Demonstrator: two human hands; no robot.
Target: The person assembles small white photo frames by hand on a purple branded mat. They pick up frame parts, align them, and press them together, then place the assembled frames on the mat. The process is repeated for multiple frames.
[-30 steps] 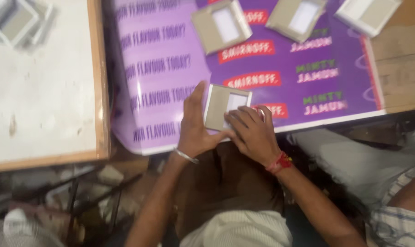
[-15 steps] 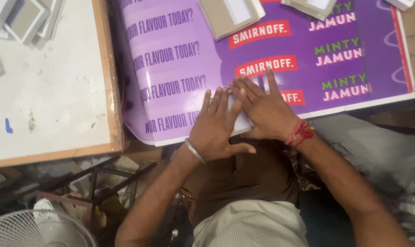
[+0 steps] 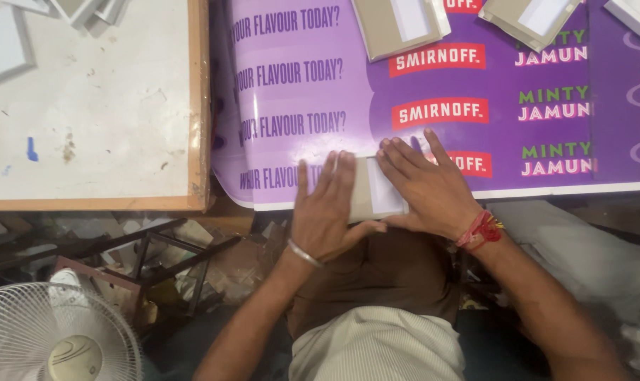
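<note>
Both hands have drawn apart, uncovering the card (image 3: 371, 189). Left hand (image 3: 325, 212) and right hand (image 3: 426, 187) press it flat, fingers spread, at the purple sheet's (image 3: 320, 85) near edge.

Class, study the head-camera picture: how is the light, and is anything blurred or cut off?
Head view: even, soft light with faint shadows; both hands, left hand and right hand, and the grey card look sharp; the white fan and upper cards are cut by the frame.

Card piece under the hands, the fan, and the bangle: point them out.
Card piece (image 3: 376, 194), head view, white face between the hands.
Fan (image 3: 55, 335), head view, wire grille.
Bangle (image 3: 304, 252), head view, band on the left wrist.
</note>
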